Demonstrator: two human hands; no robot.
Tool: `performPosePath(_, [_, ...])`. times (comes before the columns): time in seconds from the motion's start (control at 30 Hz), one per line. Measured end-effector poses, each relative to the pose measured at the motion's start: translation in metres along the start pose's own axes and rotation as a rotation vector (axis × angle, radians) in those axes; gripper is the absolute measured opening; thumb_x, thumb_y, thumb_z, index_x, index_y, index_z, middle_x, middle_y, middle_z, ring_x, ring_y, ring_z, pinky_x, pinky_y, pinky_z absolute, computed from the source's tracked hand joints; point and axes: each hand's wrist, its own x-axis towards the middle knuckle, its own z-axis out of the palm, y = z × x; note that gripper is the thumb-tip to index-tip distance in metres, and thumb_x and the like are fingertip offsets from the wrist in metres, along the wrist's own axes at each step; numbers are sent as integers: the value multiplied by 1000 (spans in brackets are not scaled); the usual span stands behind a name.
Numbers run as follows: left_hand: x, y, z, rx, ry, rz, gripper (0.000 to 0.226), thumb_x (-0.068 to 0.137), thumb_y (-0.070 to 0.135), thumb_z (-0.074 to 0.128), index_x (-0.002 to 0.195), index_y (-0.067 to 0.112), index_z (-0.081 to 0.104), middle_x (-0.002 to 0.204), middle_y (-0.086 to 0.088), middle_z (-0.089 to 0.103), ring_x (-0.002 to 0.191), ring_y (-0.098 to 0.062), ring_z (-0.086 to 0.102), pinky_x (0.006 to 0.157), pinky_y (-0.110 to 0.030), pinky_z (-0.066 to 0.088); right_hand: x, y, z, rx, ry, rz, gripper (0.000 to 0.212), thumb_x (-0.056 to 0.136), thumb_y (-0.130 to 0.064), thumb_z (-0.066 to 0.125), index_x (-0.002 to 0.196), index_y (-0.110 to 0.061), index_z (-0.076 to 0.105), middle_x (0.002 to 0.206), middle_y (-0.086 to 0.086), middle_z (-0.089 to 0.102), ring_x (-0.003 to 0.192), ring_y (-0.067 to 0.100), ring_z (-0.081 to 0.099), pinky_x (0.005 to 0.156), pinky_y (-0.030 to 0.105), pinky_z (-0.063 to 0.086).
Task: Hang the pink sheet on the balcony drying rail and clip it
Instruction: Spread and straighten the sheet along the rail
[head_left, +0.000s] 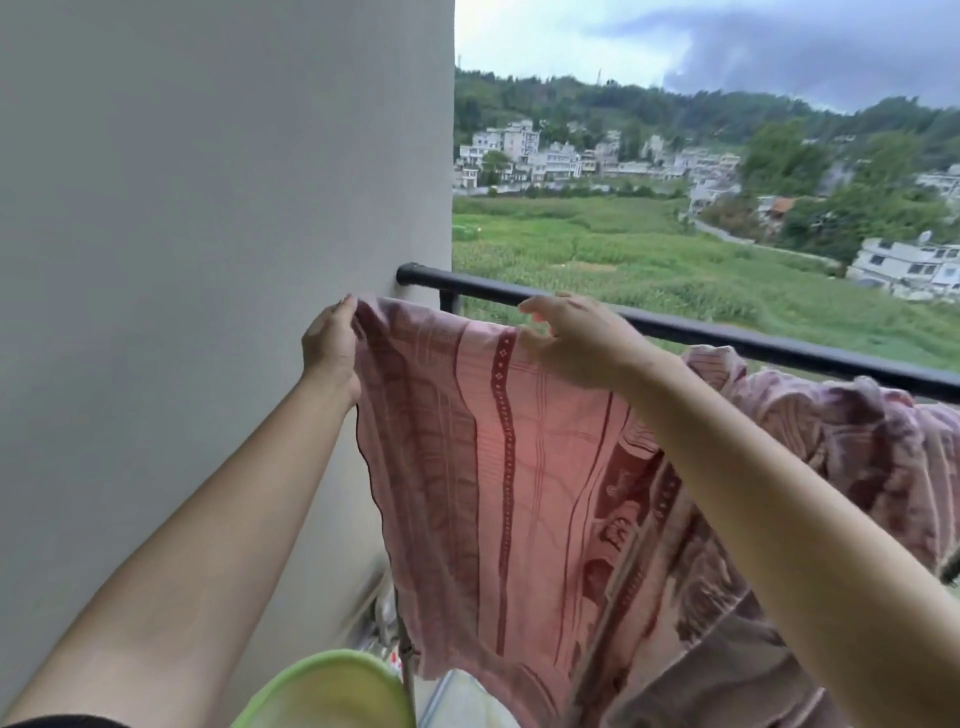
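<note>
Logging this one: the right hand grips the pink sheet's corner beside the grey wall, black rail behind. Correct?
No. The head view shows the left hand gripping the pink sheet by its corner beside the grey wall; the right hand hovers open at its top edge further along. The black rail is behind, as stated.

Soft, even daylight comes from an overcast sky (727, 47); shadows are weak; the lower edge is blurred; the wide lens bends the rail (727, 338).

A plain grey wall (208, 208) fills the left; beyond lie a green field (649, 270), white houses (519, 150), wooded hills (623, 104) and cloudy sky (727, 41).
</note>
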Motion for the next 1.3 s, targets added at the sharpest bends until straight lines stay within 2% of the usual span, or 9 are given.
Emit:
performPosePath(0.17, [-2,23,9,-2,-115,77,17,92,26,59,79,17,62,78,-2,65,74,-16,64,70,-26,52,20,-14,46,-24,167,-85,35,101,-44,44,107,-19,68,98,-1,59,80,15,58,56,23,37])
performPosePath(0.37, [3,37,23,62,-233,137,10,93,22,61,91,16,69,90,-6,71,80,-19,69,72,-31,58,-10,14,7,114,523,-35,24,97,-22,49,89,-7,66,82,1,59,60,15,55,50,19,42])
performPosePath(0.5, [13,12,30,414,-79,177,8,90,24,64,85,20,69,91,-4,69,83,-21,65,83,-40,57,-28,19,3,-186,280,-31,33,91,-50,50,92,-21,66,75,-6,63,59,11,56,50,21,35])
performPosePath(0.63, [25,2,22,588,167,160,29,85,28,54,100,10,69,103,-5,70,93,-24,65,88,-40,56,-32,26,11,-267,294,-1,66,89,-73,36,129,-24,57,123,6,58,108,23,57,87,42,46])
performPosePath(0.77, [35,-3,5,518,39,-7,29,81,32,59,99,10,67,97,-5,70,89,-26,68,78,-37,57,-42,40,15,-331,216,30,57,91,-73,31,98,-25,60,86,-5,65,70,14,62,57,30,48])
performPosePath(0.9, [-5,0,24,1049,223,606,32,95,27,48,120,9,55,129,-14,56,120,-32,50,95,-41,39,-51,51,24,-461,294,-34,54,91,-72,32,81,-22,52,64,-9,54,50,11,52,45,24,36])
performPosePath(1.0, [-37,-14,55,1212,-91,1125,35,101,38,36,104,16,63,110,-8,65,107,-29,57,96,-43,37,-53,54,31,-515,390,-65,52,92,-68,39,92,-21,59,76,-6,63,57,16,57,51,25,32])
performPosePath(1.1, [-50,-41,73,1293,-220,1121,55,102,46,22,69,19,56,73,-8,64,76,-29,59,94,-44,38,-63,63,31,-547,413,2,55,89,-70,42,102,-19,61,86,-1,67,70,21,63,60,31,43])
performPosePath(1.3, [-42,-59,76,1301,-41,1187,42,98,30,38,70,8,61,72,-16,64,72,-33,55,88,-44,37,-116,102,16,-718,429,167,67,87,-71,49,117,-13,61,93,9,70,86,32,65,81,43,47])
